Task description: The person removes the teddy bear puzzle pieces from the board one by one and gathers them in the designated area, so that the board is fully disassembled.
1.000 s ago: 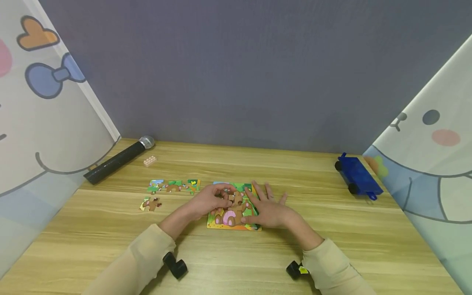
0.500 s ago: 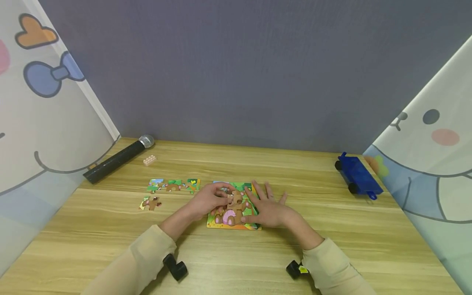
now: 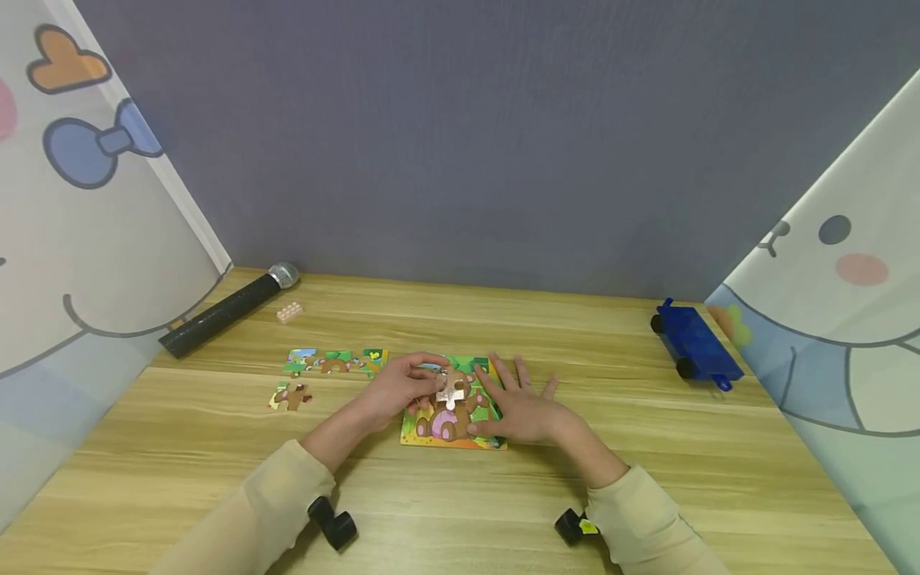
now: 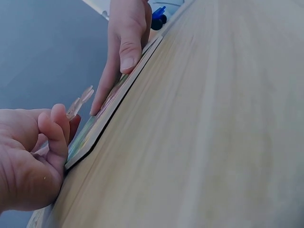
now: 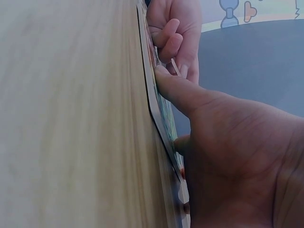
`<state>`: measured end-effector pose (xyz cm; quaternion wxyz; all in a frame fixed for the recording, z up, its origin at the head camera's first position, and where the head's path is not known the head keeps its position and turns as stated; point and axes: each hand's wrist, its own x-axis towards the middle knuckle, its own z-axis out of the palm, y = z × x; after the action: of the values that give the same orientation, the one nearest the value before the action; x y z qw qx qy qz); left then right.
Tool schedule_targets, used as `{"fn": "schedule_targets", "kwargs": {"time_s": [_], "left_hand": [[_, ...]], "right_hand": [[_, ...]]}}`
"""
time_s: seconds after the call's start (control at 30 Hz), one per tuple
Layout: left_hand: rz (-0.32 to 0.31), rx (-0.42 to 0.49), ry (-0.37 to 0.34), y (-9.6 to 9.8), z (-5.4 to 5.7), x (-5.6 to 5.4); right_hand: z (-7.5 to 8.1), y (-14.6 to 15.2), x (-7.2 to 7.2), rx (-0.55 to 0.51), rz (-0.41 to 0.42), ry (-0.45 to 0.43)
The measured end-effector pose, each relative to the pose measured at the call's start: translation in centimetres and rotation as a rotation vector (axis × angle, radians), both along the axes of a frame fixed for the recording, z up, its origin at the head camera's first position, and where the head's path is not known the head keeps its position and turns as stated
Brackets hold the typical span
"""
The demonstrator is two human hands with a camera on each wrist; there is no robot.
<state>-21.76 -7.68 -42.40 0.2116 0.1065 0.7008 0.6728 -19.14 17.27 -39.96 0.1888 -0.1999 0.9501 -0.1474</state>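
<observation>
A bear jigsaw puzzle board [image 3: 417,439] lies flat on the table between the hands. My left hand [image 3: 401,391] pinches a jigsaw piece [image 3: 450,390] between thumb and fingertips, tilted above the board; in the left wrist view the piece [image 4: 80,102] stands clear of the surface. Fingers spread, my right hand [image 3: 528,411] rests on the board's right side. In the right wrist view, the right thumb [image 5: 173,88] touches the board's face. Part of the picture is covered by both hands.
Several loose jigsaw pieces [image 3: 335,362] lie in a row left of the board, with another piece [image 3: 291,396] nearer. A black microphone [image 3: 223,318] and a pink toy brick [image 3: 290,312] lie at the back left. A blue toy cart [image 3: 695,343] stands at the right.
The jigsaw piece in my left hand has been lifted and tilted, now catching the light. The left hand has shifted slightly left. My right hand stays on the board.
</observation>
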Motion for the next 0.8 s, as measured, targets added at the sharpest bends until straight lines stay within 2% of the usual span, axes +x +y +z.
{"fn": "schedule_targets", "kwargs": {"time_s": [0.17,0.3,0.57,0.8], "left_hand": [[0.007,-0.005,-0.009,-0.5,0.0,0.0],[0.008,-0.012,0.01,-1.1,-0.1,0.0],[0.036,-0.027,0.02,-2.9,0.0,0.3],[0.078,-0.095,0.033,-4.7,0.0,0.8]], "right_hand": [[0.0,0.0,0.0,-0.002,0.006,0.007],[0.0,0.0,0.0,0.005,0.005,0.009],[0.0,0.1,0.1,-0.002,0.006,0.006],[-0.1,0.1,0.1,-0.003,0.008,0.013]]}}
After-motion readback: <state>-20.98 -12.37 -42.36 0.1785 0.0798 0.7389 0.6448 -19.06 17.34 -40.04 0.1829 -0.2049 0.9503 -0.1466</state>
